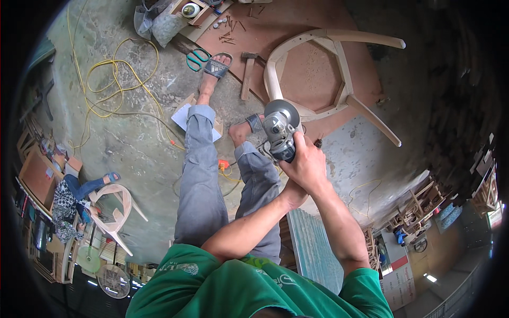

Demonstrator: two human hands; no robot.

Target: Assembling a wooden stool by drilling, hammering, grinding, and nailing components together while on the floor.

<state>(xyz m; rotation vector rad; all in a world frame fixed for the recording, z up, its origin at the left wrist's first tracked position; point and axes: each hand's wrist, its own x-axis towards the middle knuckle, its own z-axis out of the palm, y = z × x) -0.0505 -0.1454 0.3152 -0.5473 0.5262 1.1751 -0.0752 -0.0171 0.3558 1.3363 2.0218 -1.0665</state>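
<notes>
My right hand (308,163) is closed around the body of an angle grinder (279,130). Its round disc (287,107) overlaps the near edge of a pale wooden chair frame (272,79); whether they touch, I cannot tell. My left hand (295,194) passes beneath my right wrist, and its fingers are hidden there. The chair frame lies with a ring-shaped seat opening, a curved rail and legs pointing right. Left of it, a hammer (247,77) rests by my sandalled foot.
Scissors with teal handles (197,60) and several screws (228,38) lie near the reddish board (265,24). A yellow cord (117,62) loops over the concrete floor. An orange plug (223,165) sits between my legs. Another person (66,206) works beside a wooden chair frame (121,206) at left.
</notes>
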